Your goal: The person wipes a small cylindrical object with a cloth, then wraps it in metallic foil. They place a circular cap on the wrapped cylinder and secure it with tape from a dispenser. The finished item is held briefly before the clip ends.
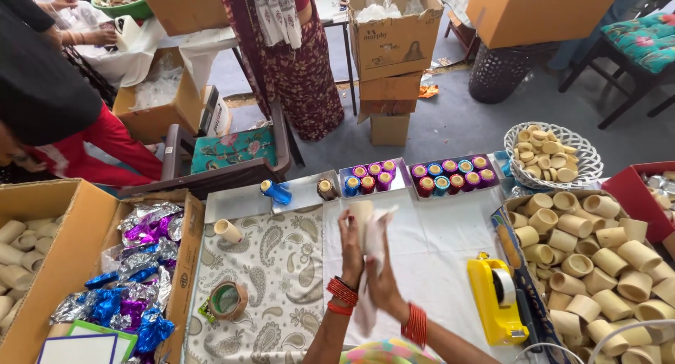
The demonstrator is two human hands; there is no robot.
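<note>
cream cup [361,211], a small open tube, sits raised above the bench [436,251] between our two hands, with a white sheet [376,255] folded against it and hanging down past our wrists. our left hand [350,248] has its fingers closed on the cup's left side, and our right hand [383,273] presses the sheet from the right, fingers closed on it. red bangles ring both wrists. below right stands a yellow tape dispenser [496,297], and beside it an open box of cream cups [598,265]. to the left a roll of brown tape [228,299] lies on the paisley cloth [274,265], near a box of shiny foil wrappers [137,273]. ahead of us, trays of wrapped cups [415,176] line the bench's far edge.
</note>
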